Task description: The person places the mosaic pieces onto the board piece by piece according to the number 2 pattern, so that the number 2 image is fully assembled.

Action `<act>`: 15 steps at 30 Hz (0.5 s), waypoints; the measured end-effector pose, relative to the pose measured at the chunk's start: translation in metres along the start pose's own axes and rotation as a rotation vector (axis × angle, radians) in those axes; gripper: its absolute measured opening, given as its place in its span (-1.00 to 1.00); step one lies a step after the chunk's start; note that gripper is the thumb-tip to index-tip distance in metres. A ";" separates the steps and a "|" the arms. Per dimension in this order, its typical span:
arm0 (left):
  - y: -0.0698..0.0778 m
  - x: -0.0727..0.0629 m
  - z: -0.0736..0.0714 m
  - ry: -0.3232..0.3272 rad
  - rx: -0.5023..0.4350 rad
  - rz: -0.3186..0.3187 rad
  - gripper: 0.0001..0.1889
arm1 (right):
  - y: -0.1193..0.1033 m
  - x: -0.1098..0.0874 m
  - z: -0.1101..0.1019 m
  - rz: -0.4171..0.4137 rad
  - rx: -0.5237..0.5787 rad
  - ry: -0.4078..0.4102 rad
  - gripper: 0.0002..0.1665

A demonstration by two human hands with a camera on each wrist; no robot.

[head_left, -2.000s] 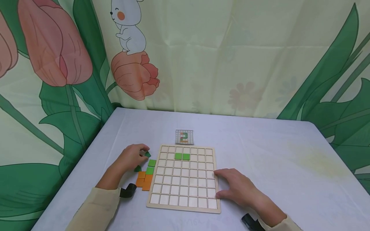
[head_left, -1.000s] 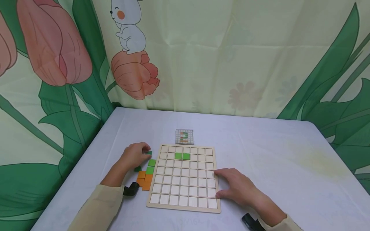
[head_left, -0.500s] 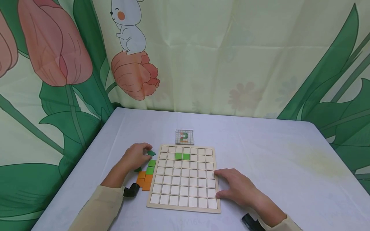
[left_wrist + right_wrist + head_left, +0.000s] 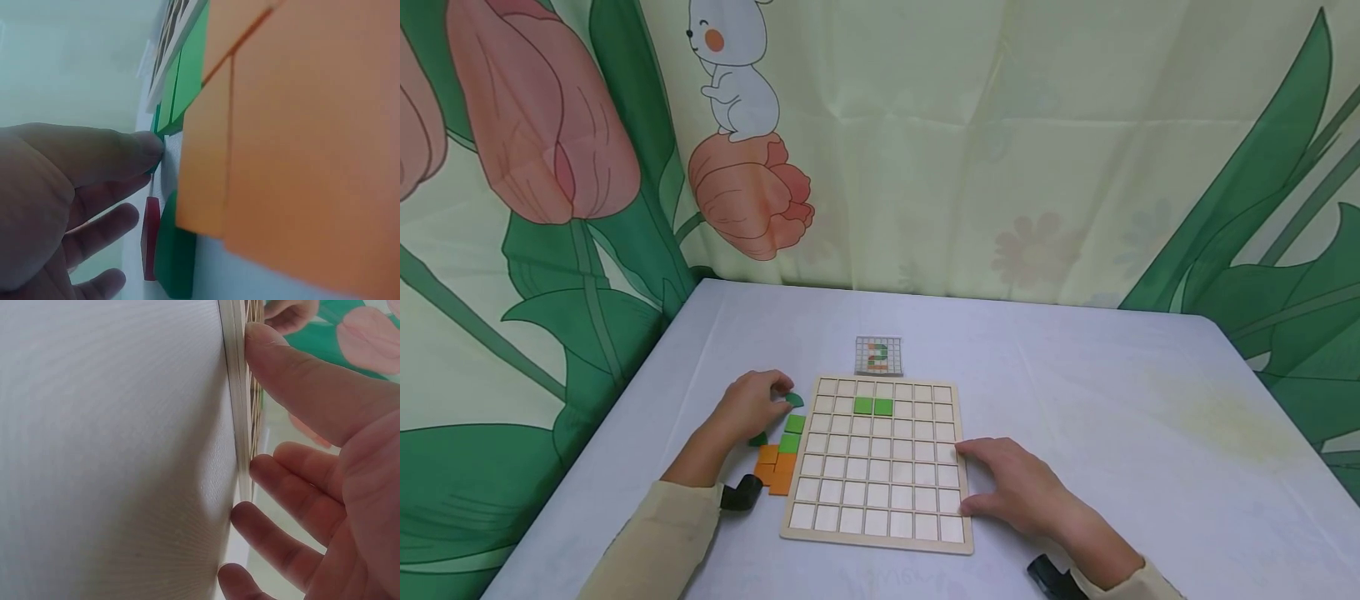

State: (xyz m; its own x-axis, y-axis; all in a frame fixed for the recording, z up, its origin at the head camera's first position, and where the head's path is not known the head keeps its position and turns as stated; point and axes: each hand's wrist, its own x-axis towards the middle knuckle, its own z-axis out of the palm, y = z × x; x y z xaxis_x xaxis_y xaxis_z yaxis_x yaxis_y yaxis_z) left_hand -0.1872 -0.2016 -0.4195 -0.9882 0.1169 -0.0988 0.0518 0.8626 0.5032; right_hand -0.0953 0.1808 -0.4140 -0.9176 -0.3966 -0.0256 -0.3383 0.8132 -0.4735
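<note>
My left hand pinches a dark green tile with a curved edge between thumb and fingers, just left of the wooden grid board. Beneath that hand lie another dark green tile and a red tile; the red one is hidden in the head view. Two light green square tiles sit in neighbouring cells of the board's second row. On the board's right edge rest the thumb and fingertips of my right hand, its fingers loosely extended.
Two light green tiles and several orange tiles lie against the board's left side. Behind the board is a small card with a coloured grid pattern. A printed curtain hangs beyond the white table.
My left hand has shifted slightly right, towards the board, and the dark green tile has turned in its fingertips. The right hand and the board have stayed put.
</note>
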 end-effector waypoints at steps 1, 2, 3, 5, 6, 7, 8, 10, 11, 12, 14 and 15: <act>0.000 0.000 0.000 0.000 0.008 0.002 -0.69 | 0.000 0.000 0.000 0.002 0.001 0.000 -0.20; 0.001 0.000 0.000 0.001 0.012 0.002 -0.69 | 0.000 0.000 0.000 0.003 0.002 -0.001 -0.20; 0.001 -0.001 -0.001 0.003 0.015 0.004 -0.69 | 0.000 0.000 0.000 0.004 0.004 -0.002 -0.20; 0.002 -0.001 -0.001 0.011 0.015 0.014 -0.69 | 0.000 0.000 0.000 0.005 0.005 -0.002 -0.20; 0.002 -0.001 -0.001 0.016 0.014 0.023 -0.69 | 0.000 0.000 0.000 0.004 0.005 -0.001 -0.20; 0.002 -0.001 -0.002 0.021 0.010 0.031 -0.69 | 0.000 0.000 0.000 0.003 0.005 0.000 -0.20; 0.003 -0.001 -0.002 0.027 0.007 0.040 -0.69 | 0.000 0.000 0.000 0.001 0.005 0.001 -0.20; 0.004 -0.001 -0.002 0.038 0.001 0.061 -0.69 | 0.000 0.000 0.000 -0.002 0.003 0.004 -0.20; 0.005 -0.002 -0.003 0.041 -0.001 0.071 -0.69 | 0.000 0.000 0.000 -0.002 0.003 0.004 -0.20; 0.007 -0.002 -0.003 0.043 -0.004 0.079 -0.69 | 0.000 0.000 0.000 -0.003 0.002 0.003 -0.20; 0.009 -0.002 -0.004 0.043 -0.010 0.095 -0.69 | 0.000 0.000 -0.001 -0.001 0.002 0.001 -0.20; 0.011 -0.002 -0.004 0.041 -0.012 0.102 -0.69 | 0.000 0.000 -0.001 -0.001 0.002 0.000 -0.20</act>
State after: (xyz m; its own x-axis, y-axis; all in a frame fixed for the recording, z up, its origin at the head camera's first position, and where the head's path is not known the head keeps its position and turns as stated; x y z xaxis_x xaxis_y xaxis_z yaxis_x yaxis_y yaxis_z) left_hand -0.1852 -0.1945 -0.4103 -0.9830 0.1832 -0.0115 0.1507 0.8412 0.5193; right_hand -0.0952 0.1814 -0.4135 -0.9173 -0.3975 -0.0251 -0.3388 0.8120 -0.4753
